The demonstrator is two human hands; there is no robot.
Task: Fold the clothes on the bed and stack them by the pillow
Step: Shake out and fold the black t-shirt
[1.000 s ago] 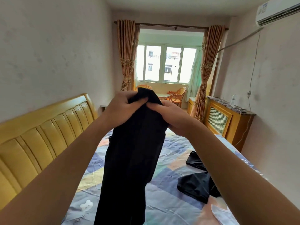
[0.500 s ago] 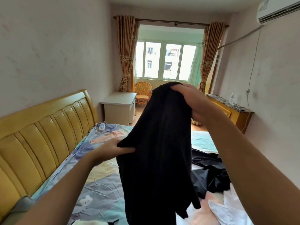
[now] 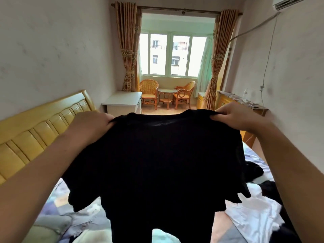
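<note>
above the bed [image 3: 57,204], a black t-shirt [image 3: 154,163] hangs spread out, pinched at each shoulder: left hand [image 3: 91,125] grip on one, right hand [image 3: 235,118] grip on the other. holding it up by the shoulders probably lets it drop flat so it's easy to lay down and fold. more dark clothes [image 3: 254,171] and a white garment [image 3: 256,214] wait on the right.

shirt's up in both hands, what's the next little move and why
Probably lower the black shirt flat onto the bed. The left hand and right hand pinch its shoulders, so it hangs spread open in the air, and folding likely needs it lying flat first.
</note>
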